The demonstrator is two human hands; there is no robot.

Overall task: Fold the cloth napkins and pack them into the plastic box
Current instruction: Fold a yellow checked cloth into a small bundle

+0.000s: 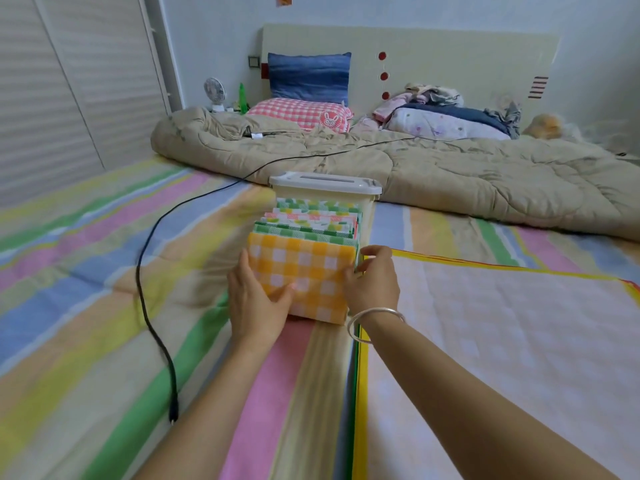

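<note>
Grip of both hands closes on the yellow checked napkin [304, 271]: your left hand [258, 299] clasps its 9 o'clock edge, thumb across the front face, and your right hand [372, 282] pinches its 3 o'clock edge with curled fingers. This napkin fronts a row of folded napkins [311, 221] running toward 12 o'clock in the plastic box [325, 185], mid-frame on the striped bed [86, 271]. Black cable [145, 271] at 9 o'clock; spread cloth [485, 323] at 3 o'clock; beige quilt [433, 174] at 12 o'clock.

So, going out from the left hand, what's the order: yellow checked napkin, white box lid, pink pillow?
1. yellow checked napkin, held by the left hand itself.
2. white box lid, just behind the packed napkins.
3. pink pillow, far back by the headboard.
</note>
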